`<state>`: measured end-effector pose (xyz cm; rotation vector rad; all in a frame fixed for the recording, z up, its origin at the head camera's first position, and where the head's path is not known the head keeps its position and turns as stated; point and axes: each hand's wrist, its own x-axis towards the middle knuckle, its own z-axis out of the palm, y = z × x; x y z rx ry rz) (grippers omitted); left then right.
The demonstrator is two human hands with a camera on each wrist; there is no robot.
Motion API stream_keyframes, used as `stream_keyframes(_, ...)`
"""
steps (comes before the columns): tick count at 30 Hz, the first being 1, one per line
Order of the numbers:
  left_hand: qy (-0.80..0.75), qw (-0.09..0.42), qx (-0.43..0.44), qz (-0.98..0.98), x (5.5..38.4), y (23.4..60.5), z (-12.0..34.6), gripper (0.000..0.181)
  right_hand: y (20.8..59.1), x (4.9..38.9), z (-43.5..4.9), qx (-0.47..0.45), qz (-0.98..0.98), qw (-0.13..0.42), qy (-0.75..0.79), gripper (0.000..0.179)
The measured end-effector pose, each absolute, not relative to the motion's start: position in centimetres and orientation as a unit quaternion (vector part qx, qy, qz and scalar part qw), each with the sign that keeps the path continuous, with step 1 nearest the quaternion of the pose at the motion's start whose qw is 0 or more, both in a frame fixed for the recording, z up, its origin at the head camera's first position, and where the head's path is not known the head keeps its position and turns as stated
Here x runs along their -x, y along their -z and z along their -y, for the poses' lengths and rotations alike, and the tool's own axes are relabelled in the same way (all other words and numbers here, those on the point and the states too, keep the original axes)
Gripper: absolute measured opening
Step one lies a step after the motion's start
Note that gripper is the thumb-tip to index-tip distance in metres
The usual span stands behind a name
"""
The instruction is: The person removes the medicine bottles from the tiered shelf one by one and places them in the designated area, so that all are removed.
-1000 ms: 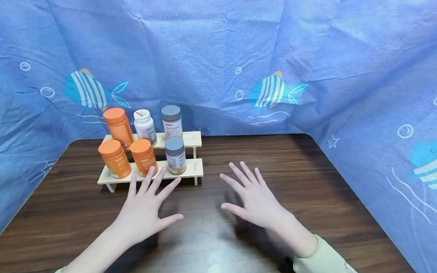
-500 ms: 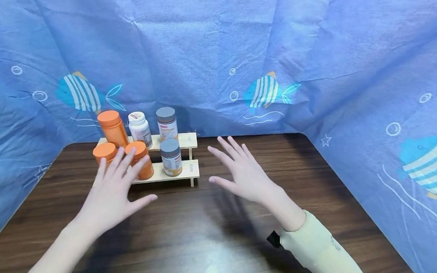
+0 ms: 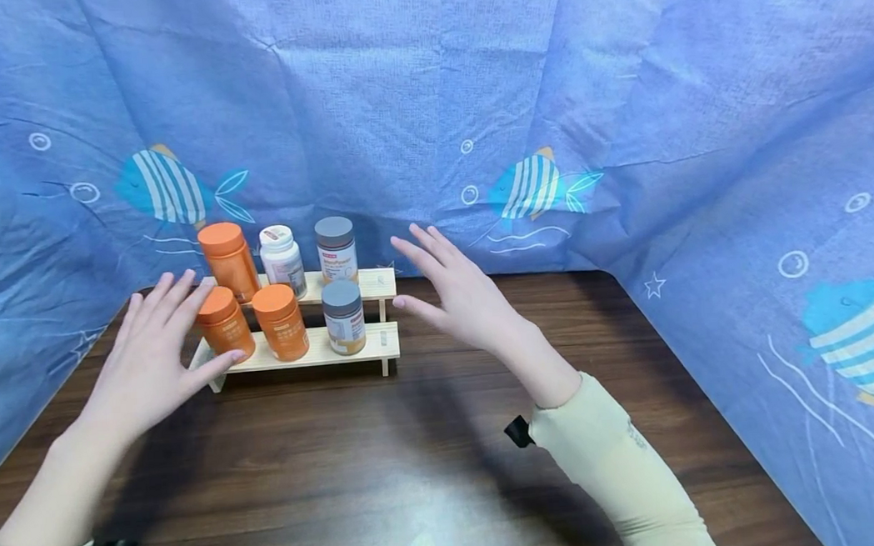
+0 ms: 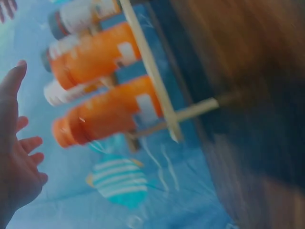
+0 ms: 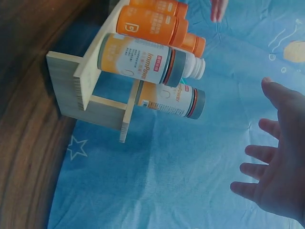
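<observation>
Two-tier pale wooden rack: stood on the dark brown wood-grained worktop, before a blue fish-printed cloth
Upper tier: occupied, left to right, by a tall orange plastic jar, a white capped bottle and a grey-lidded cylindrical jar
Lower tier: occupied by a squat orange plastic jar at the left, a second orange jar in the middle and a grey-lidded labelled jar at the right
Left hand: held with fingers straight and thumb spread, nothing gripped; set near the squat orange plastic jar, with a gap shown in the blurred left wrist view
Right hand: raised beside the rack's right end, fingers extended, thumb parted, nothing grasped
</observation>
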<state>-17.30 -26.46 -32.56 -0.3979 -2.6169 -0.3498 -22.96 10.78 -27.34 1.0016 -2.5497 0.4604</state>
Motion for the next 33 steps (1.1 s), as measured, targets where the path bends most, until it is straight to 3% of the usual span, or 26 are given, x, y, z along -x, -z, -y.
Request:
stream_keyframes(15,0.177,0.199,0.123,0.956,19.9,37.8,31.5,0.100,25.9,27.1,-7.6,-0.357,0.889,0.164,-0.235,0.067)
stream_keyframes(25,0.224,0.147,0.162,0.950,21.0,39.9,33.1,0.090,26.7,30.0,-5.6,-0.342,0.885,0.143,-0.282,0.063)
stream_keyframes(33,0.244,0.098,0.145,0.954,21.7,40.9,34.5,0.078,27.6,31.0,-3.2,-0.322,0.893,0.130,-0.288,0.062)
